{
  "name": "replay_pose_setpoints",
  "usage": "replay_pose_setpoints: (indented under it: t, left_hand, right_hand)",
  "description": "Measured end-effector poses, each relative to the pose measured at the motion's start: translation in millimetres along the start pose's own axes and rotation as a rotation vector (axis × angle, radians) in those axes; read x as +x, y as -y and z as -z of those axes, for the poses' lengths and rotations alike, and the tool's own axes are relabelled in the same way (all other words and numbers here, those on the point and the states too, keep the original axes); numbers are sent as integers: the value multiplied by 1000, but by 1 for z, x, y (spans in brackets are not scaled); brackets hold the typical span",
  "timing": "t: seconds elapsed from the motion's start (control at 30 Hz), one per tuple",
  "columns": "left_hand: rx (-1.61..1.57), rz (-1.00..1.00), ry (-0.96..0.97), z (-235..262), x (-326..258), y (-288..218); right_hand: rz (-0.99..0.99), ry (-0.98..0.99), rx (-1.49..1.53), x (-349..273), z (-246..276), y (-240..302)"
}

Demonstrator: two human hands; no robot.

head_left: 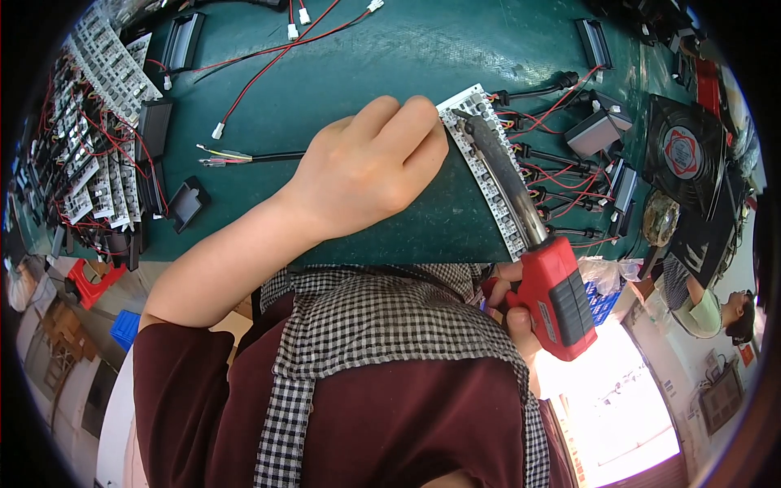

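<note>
My right hand (pixel 521 320) grips a red and black soldering gun (pixel 556 298) from its left side, close to the table's front edge. The gun's long metal barrel slants up and left over a white circuit board panel (pixel 494 192), its tip at the panel's upper end; I cannot tell whether it touches. Beside that end, my left hand (pixel 370 167) is closed, its fingertips curled under and hidden. A black cable (pixel 279 155) with bare wire ends at its left passes under this hand. What the fingers pinch does not show.
Several black cables with red wires (pixel 561 159) lie right of the panel, among grey housings (pixel 598 128). A black fan (pixel 682 153) is farther right. Circuit board strips (pixel 106 57) pile up at the left. Loose red leads (pixel 264 80) lie at the back. Another person (pixel 706 309) is at far right.
</note>
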State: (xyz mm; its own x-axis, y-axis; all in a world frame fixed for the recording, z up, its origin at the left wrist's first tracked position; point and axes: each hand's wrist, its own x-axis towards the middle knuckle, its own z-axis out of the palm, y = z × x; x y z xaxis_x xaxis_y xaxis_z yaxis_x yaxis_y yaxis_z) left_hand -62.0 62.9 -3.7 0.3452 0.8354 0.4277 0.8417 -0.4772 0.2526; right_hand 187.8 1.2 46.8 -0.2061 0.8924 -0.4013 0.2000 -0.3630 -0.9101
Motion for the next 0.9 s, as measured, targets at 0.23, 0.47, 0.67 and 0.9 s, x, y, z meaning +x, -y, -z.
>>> replay_pose_setpoints:
  t: [0.23, 0.47, 0.67, 0.9]
  left_hand:
    - [69, -52, -144, -9, 3, 4]
    - [93, -55, -143, -9, 0, 5]
    - [41, -40, -11, 1, 2, -1]
    - [96, -68, -155, -9, 1, 4]
  right_hand:
    - [105, 100, -200, -2, 16, -23]
    - [26, 85, -33, 2, 0, -4]
    - [54, -169, -67, -2, -16, 11]
    - [42, -158, -27, -5, -13, -1]
